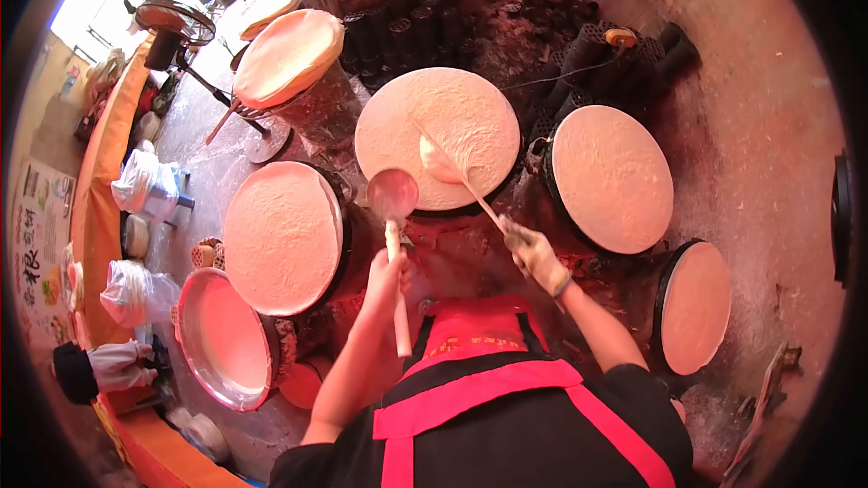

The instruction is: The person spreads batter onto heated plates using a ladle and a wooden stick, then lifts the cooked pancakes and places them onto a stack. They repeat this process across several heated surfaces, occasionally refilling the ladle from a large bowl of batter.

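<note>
Pale batter coats the middle griddle point(438, 136) | head view: right hand point(535, 257), gloved, fist closed round the spreader stick point(461, 176), blade on the batter's near edge | left hand point(387, 269) gripping the ladle point(392, 194), bowl raised between griddles | step: spreading, seemingly | next: even sweeps outward toward the far rim
</note>
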Available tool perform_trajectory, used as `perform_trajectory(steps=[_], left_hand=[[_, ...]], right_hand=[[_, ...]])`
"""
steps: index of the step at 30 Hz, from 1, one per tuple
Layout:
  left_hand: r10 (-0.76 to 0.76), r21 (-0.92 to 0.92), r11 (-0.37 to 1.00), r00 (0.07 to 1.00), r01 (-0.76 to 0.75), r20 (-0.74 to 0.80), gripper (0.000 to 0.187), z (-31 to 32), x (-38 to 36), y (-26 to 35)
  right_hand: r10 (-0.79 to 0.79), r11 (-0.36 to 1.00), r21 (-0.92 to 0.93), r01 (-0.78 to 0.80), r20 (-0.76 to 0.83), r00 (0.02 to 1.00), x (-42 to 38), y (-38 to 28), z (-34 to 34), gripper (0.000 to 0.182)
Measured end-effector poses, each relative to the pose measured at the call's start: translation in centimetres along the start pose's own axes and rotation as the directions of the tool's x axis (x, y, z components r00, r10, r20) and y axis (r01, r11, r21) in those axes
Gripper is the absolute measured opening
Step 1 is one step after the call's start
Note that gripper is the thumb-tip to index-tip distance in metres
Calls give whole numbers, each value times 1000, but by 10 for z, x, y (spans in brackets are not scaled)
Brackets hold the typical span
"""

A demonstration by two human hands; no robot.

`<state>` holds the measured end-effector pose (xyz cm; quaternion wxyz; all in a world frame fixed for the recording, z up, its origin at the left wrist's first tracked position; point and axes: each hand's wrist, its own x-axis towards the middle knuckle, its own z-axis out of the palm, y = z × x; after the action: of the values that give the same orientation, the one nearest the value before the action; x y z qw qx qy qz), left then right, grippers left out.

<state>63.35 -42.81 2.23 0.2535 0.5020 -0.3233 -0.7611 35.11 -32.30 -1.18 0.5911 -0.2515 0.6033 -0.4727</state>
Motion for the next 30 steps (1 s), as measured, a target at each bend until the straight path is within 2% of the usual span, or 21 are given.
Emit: perform_trajectory(steps=[4, 6, 8, 10, 12, 13, 14, 15, 16, 17, 18, 19, 20, 22, 23, 24, 25, 26, 28, 29, 30], left_hand=[[106, 203, 975, 993, -93, -57, 9, 21, 61, 24], [59, 235, 971, 993, -33, -105, 9, 39, 87, 24], [14, 235, 972, 987, 24, -159, 10, 60, 96, 16], [-38, 98, 994, 992, 50, -124, 7, 69, 121, -12], [-139, -214, 971, 983, 110, -122, 3, 89, 111, -8], [-242, -415, 882, 970, 225, 12, 6, 67, 138, -19], [-168, -600, 756, 964, 261, 208, 9, 78, 90, 20], [-214, -718, 195, 744, 668, 633, 11, 60, 80, 42], [-212, -750, 152, 762, 644, 611, 10, 55, 46, 62], [-163, -704, 464, 833, 538, 529, 9, 44, 31, 64], [-116, -576, 736, 905, 354, 408, 10, 36, 16, 62], [-90, -547, 783, 925, 295, 370, 9, 36, -3, 61], [-61, -516, 823, 941, 236, 333, 8, 35, -19, 59], [-191, -464, 836, 948, 294, 256, 8, 22, -20, 47], [-245, -442, 839, 945, 318, 216, 7, 17, -19, 44], [-241, -381, 880, 958, 282, 153, 6, 15, -24, 38], [-277, -480, 810, 942, 336, 191, 6, 8, -27, 29], [-314, -570, 723, 921, 390, 232, 5, 0, -33, 17], [-290, -536, 803, 957, 261, 33, 5, 3, -64, 1], [-261, -518, 831, 964, 203, -42, 5, 1, -79, -8], [-245, -582, 800, 965, 149, -90, 6, 0, -98, -16]], right_hand=[[-345, 938, -39, 345, -225, 911, 13, 63, -12, 46], [-18, 980, 179, 84, -342, 940, -2, 12, 20, 46], [-7, 981, 186, 62, -282, 959, 13, 19, 34, 42], [35, 962, 272, -2, -115, 993, 12, 14, 51, 39], [5, 962, 273, -5, 1, 1000, 20, 30, 57, 38], [-12, 936, 351, -8, 54, 998, 33, 50, 55, 38], [10, 949, 314, -30, 66, 998, 25, 37, 53, 38], [30, 959, 279, -50, 75, 997, 12, 8, 49, 38], [49, 967, 245, -68, 84, 995, 4, -18, 43, 38], [-24, 975, 223, 8, 72, 997, 4, -34, 32, 41], [-71, 972, 223, 71, -9, 997, 18, -34, 18, 43], [-117, 968, 214, 133, -89, 989, 33, -34, 3, 45], [-14, 967, 248, 56, -168, 986, 31, -49, -3, 47], [33, 988, 154, -24, -61, 998, 50, -12, -20, 45], [-184, 983, 10, 184, -15, 983, 46, 15, -11, 40], [-392, 913, -113, 393, 33, 919, 41, 41, -2, 36], [-320, 904, -254, 343, 128, 939, 23, 47, 4, 37], [-277, 904, -280, 323, 194, 941, 8, 38, 11, 40], [-307, 885, -301, 355, 198, 931, 4, 19, 1, 41], [-299, 912, -275, 305, 65, 952, 10, 16, -11, 43], [-279, 932, -249, 262, -37, 960, 18, 19, -21, 44]])
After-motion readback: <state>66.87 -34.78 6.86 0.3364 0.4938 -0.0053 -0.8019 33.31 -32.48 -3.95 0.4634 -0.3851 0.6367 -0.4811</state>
